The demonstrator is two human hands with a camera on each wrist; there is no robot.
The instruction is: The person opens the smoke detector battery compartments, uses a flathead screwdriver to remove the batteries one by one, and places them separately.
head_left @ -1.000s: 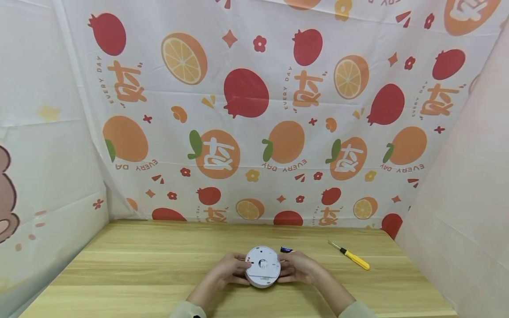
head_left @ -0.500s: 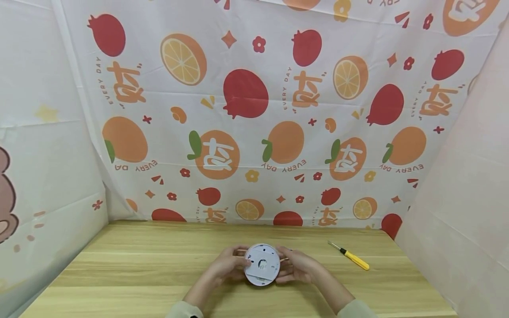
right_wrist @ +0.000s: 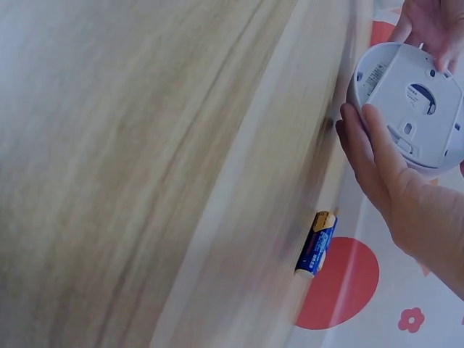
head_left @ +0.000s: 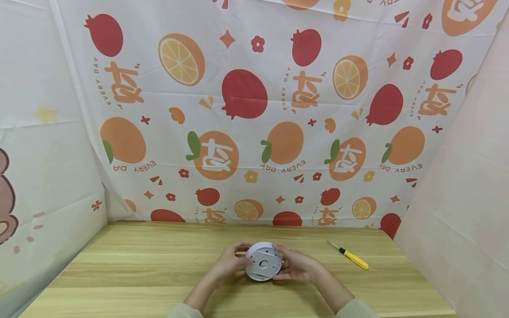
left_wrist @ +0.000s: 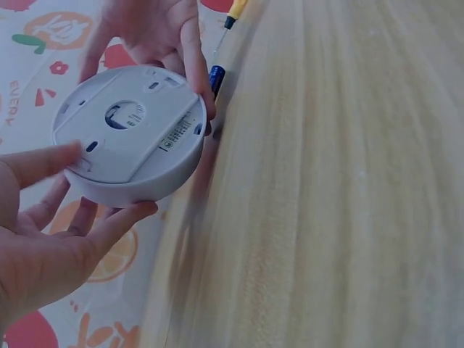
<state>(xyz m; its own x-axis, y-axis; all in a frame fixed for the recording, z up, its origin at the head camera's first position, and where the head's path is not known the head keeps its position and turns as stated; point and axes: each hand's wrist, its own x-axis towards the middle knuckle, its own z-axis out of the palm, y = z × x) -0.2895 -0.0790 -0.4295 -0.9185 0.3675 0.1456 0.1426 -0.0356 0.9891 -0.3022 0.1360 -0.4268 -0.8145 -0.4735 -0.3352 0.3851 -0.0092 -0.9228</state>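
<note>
A round white smoke alarm (head_left: 258, 273) is held between both hands above the table's middle, its slotted back with a centre hole facing up and tilted. In the left wrist view, the left hand (left_wrist: 61, 232) has its thumb on the back plate and its fingers under the rim. The right hand (head_left: 299, 265) holds the opposite side; in the right wrist view its fingers (right_wrist: 384, 148) lie along the side wall and edge. A printed label shows beside the raised strip of the smoke alarm (left_wrist: 130, 156). Its front face is hidden.
A yellow-handled screwdriver (head_left: 354, 258) lies on the wooden table (head_left: 159, 265) to the right. A blue and gold battery (right_wrist: 317, 245) lies beyond the right hand, mostly hidden in the head view. Fruit-printed cloth (head_left: 246, 145) hangs behind.
Both hands have tipped the smoke alarm and moved it slightly away, so its far side wall now shows. Right fingers have shifted onto its far edge, and the right hand covers more of the battery.
</note>
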